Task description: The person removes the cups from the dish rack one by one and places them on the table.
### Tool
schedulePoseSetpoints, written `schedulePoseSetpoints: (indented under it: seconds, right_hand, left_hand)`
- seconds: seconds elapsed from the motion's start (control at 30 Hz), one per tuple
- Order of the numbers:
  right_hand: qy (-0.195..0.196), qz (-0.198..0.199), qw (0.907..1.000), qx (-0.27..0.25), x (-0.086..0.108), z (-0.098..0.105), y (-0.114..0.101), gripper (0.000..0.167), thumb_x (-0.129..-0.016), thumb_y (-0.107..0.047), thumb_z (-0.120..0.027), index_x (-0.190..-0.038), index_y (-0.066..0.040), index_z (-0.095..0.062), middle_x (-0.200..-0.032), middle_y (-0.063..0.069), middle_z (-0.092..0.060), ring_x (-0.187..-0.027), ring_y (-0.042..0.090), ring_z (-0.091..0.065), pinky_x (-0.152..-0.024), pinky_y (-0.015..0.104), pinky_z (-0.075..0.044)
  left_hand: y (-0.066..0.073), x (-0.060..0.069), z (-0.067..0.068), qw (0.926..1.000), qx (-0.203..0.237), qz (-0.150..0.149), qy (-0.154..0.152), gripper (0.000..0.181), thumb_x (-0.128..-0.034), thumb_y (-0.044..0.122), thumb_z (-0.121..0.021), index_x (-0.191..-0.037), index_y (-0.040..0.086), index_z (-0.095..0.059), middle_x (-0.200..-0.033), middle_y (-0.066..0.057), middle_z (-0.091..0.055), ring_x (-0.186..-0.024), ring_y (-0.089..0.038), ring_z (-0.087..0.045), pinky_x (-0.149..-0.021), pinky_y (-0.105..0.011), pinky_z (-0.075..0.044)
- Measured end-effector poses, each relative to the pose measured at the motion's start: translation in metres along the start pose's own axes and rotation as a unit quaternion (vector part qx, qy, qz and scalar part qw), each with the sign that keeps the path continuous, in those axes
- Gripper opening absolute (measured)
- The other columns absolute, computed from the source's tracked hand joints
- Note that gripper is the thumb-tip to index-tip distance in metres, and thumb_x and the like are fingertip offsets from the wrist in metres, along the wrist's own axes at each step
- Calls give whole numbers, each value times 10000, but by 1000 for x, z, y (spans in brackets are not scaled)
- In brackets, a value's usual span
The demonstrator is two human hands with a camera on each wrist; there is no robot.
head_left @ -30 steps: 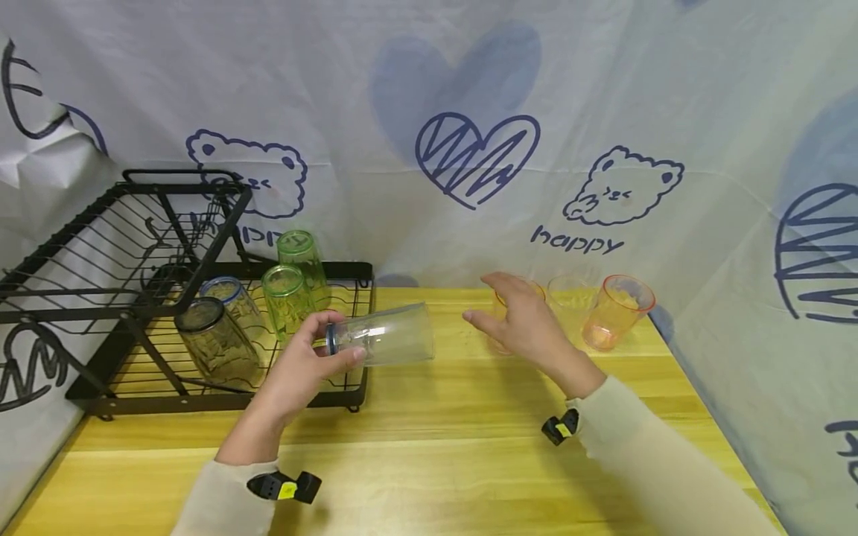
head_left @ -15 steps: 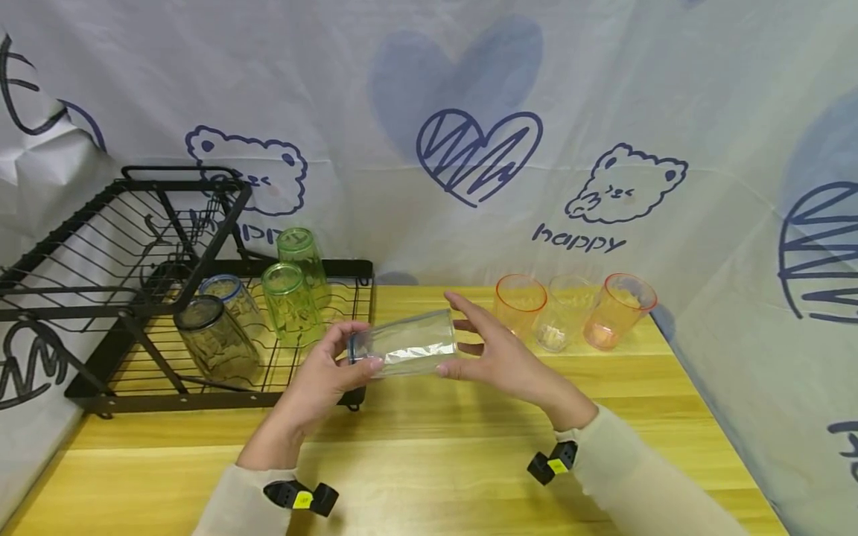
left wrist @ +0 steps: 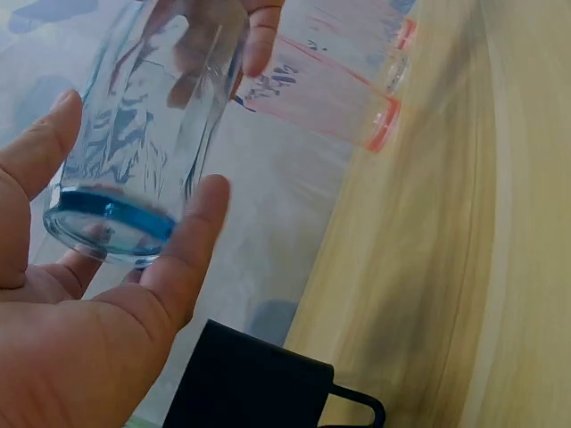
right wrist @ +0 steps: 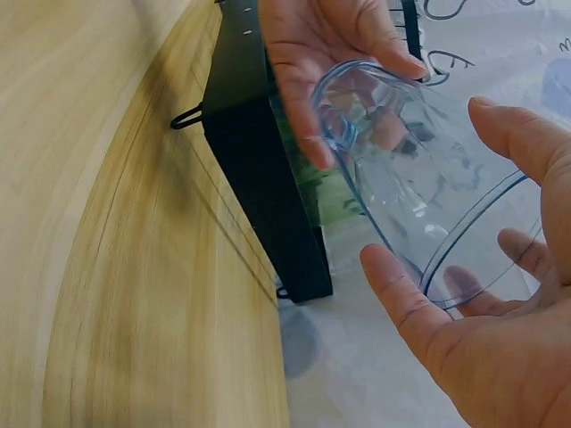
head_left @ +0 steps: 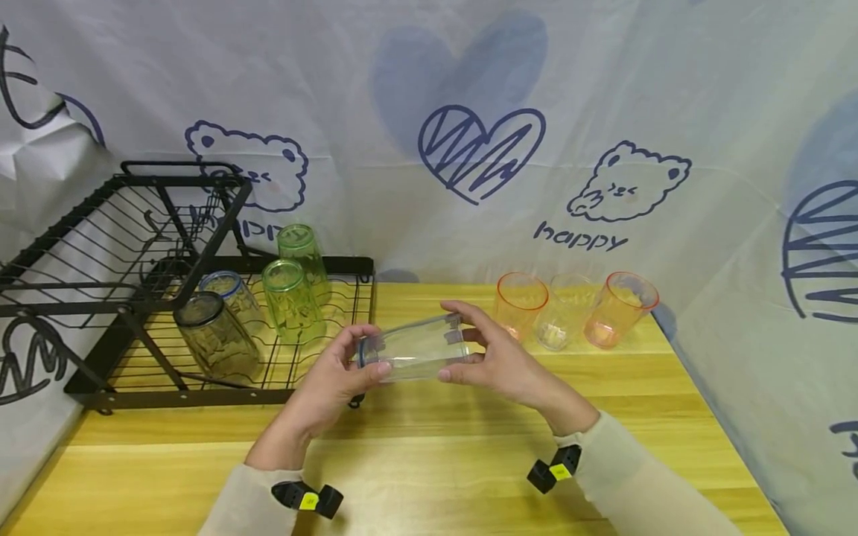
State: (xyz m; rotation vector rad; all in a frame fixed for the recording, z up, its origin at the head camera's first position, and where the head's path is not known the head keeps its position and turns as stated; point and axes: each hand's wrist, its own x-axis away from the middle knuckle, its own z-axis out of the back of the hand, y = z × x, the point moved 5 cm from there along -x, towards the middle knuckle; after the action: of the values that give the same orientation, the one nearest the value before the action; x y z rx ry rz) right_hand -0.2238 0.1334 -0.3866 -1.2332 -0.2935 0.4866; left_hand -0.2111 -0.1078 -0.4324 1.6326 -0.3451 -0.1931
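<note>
A clear drinking glass (head_left: 417,354) lies almost level in the air above the table, tilted slightly up to the right. My left hand (head_left: 335,376) grips its bluish base end, thumb in front and fingers behind. At the wide rim end, my right hand (head_left: 506,365) holds the glass between thumb and fingers. The left wrist view shows the blue-tinted base (left wrist: 111,214) close to the left thumb and fingers. In the right wrist view, the open mouth (right wrist: 477,236) of the glass faces the right palm.
Left of the hands stands a black two-tier dish rack (head_left: 221,398). Upside-down glasses sit in it: two green (head_left: 293,301), one blue-rimmed (head_left: 234,298), one dark (head_left: 217,339). At the back right stand an orange-rimmed cup (head_left: 521,298), a clear cup (head_left: 553,331) and an orange cup (head_left: 613,316).
My left hand has carried the glass rightward, away from the rack. The right hand has come left from beside the orange-rimmed cup and taken hold of the glass's rim end.
</note>
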Motion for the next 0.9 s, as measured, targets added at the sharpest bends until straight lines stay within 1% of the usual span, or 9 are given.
schedulePoseSetpoints:
  seconds: [0.1, 0.23, 0.43, 0.53, 0.57, 0.63, 0.7, 0.8, 0.9]
  right_hand:
    - [-20, 24, 10000, -39, 3, 2, 0, 910, -877, -90, -868, -1623, -238, -367, -1563, 137, -423, -1364, 425, -521, -954, 333, -617]
    - [-31, 114, 9999, 40, 5, 5, 1, 881, -890, -83, -854, -1621, -225, -384, -1544, 131, -445, -1354, 398, -541, -939, 319, -624]
    - [243, 267, 9993, 83, 5, 7, -2, 887, -875, -26, -844, -1622, -188, -394, -1550, 127, -458, -1348, 382, -543, -951, 308, -617]
    - [424, 319, 9982, 273, 5, 9, -5, 901, -867, -36, -854, -1628, -187, -397, -1578, 127, -441, -1356, 377, -543, -969, 297, -607]
    - [473, 331, 9976, 378, 5, 10, -6, 903, -866, -47, -859, -1629, -192, -398, -1587, 123, -437, -1358, 370, -547, -973, 301, -606]
    - [567, 350, 9955, 678, 4, 12, -10, 903, -873, -94, -868, -1633, -214, -397, -1599, 111, -433, -1359, 353, -557, -985, 318, -605]
    - [639, 340, 9922, 1016, 2, 16, -13, 899, -880, -152, -874, -1636, -243, -395, -1610, 93, -433, -1355, 331, -569, -992, 349, -607]
    - [665, 282, 9869, 1441, -2, 22, -20, 896, -898, -231, -868, -1645, -270, -375, -1620, 71, -429, -1350, 313, -576, -990, 395, -611]
    - [687, 231, 9790, 1905, -9, 28, -26, 901, -907, -302, -858, -1654, -268, -356, -1631, 79, -418, -1344, 303, -584, -963, 430, -622]
  left_hand:
    - [-1, 0, 0, 9984, -567, 10, -12, 638, -968, 97, -767, -1501, 71, -418, -1505, -195, -435, -1164, -257, -610, -920, -334, -594]
    - [-1, 0, 0, 9896, -1429, -131, 47, 662, -941, 236, -820, -1495, 129, -474, -1501, -143, -491, -1281, -343, -609, -933, -381, -582]
    - [1, 1, -2, 9896, -1395, -303, 176, 648, -963, 217, -795, -1519, 122, -476, -1535, -155, -502, -1355, -362, -593, -959, -333, -591]
    - [3, 1, -2, 9860, -1601, -324, 343, 648, -960, 234, -801, -1523, 150, -491, -1500, -173, -548, -1324, -378, -623, -954, -358, -609]
    - [5, 2, -2, 9824, -1777, -384, 432, 644, -960, 252, -802, -1520, 154, -500, -1508, -171, -551, -1342, -379, -611, -987, -384, -603]
    - [9, 3, -2, 9707, -2254, -482, 671, 634, -961, 294, -800, -1515, 172, -517, -1517, -162, -558, -1360, -395, -598, -1031, -443, -587]
    - [12, 5, -2, 9529, -2826, -591, 930, 620, -969, 327, -789, -1511, 178, -528, -1534, -150, -554, -1387, -406, -571, -1091, -529, -539]
    - [15, 9, -1, 9156, -3741, -729, 1279, 603, -985, 340, -767, -1512, 163, -534, -1557, -137, -540, -1418, -419, -530, -1138, -612, -469]
    - [13, 11, -1, 8788, -4463, -905, 1428, 592, -983, 302, -772, -1496, 107, -552, -1541, -166, -553, -1425, -423, -516, -1160, -621, -441]
